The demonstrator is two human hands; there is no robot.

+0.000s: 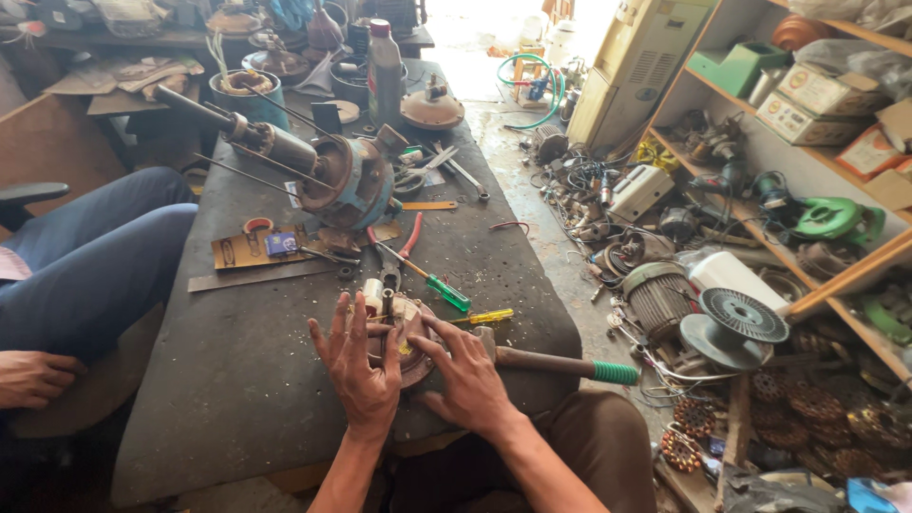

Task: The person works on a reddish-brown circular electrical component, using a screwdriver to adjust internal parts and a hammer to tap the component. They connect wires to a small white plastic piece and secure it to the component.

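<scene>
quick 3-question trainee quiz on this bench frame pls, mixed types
1. True or false: both hands rest on the round motor part.
2. What lies right of the right hand? A) hammer B) bottle C) pliers
3. What colour is the handle of the screwdriver just beyond the part?

Key:
1. True; the left hand is on it too.
2. A, the hammer, green grip.
3. Green.

Motor part [404,342] on table [237,380] — hammer [556,363] right, screwdriver [432,280] behind.
</scene>
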